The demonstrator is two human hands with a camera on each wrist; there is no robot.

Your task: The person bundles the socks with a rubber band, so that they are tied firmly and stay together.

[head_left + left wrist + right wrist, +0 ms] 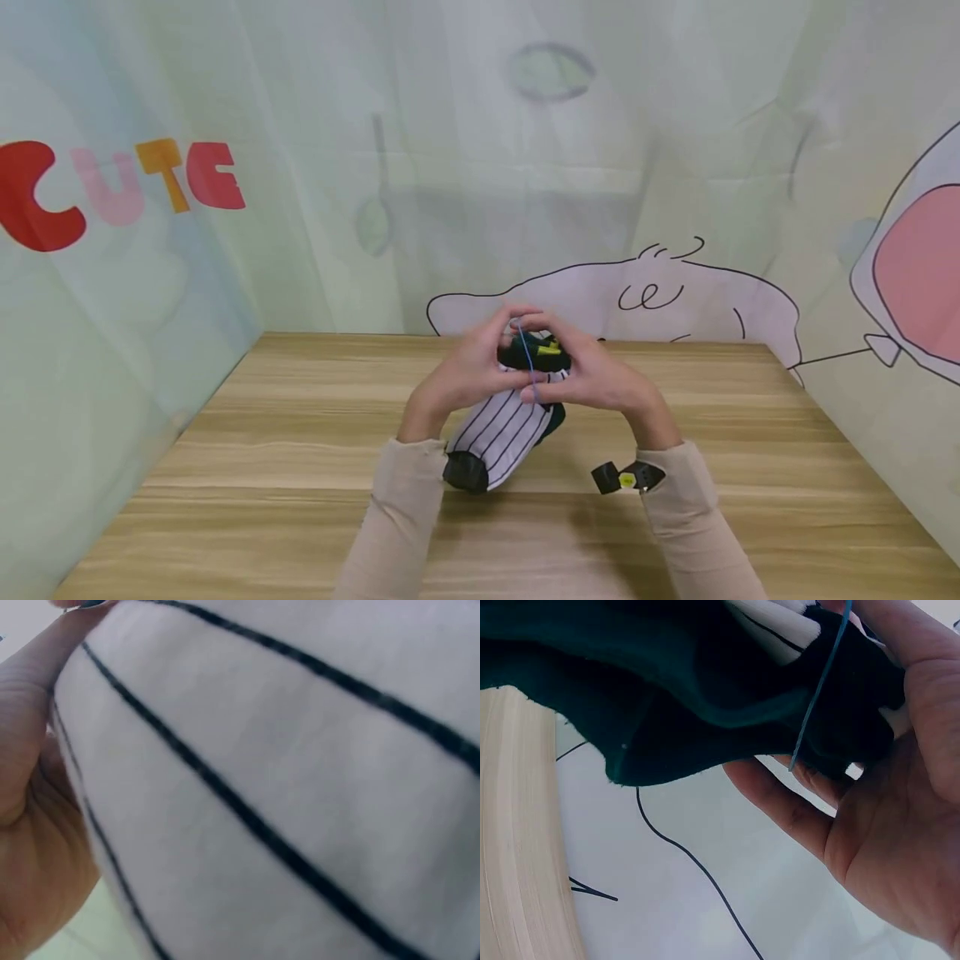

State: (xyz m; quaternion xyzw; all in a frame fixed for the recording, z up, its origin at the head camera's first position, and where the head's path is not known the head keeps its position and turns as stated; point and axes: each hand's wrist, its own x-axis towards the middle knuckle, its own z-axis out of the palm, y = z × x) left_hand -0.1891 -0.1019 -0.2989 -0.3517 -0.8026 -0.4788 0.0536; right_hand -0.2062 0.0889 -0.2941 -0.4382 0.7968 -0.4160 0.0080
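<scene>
**Beige sleeves, black wrist units**

Two bare hands, left hand (468,367) and right hand (592,371). Long, close-fitting beige knit sleeves (401,508) down to the wrists, cuffs slightly loose. Small black wrist-mounted camera unit with a yellow round sticker (627,478) under the right cuff; similar black unit (465,472) beneath the left.

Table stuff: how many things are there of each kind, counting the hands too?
Hands: 2, the left hand and the right hand
Striped cloth bundles: 1, the white, dark-striped bundle, held by both hands
Blue strings: 1, the thin blue string on the bundle's dark top
Tables: 1, the wooden table
Total: 5
</scene>
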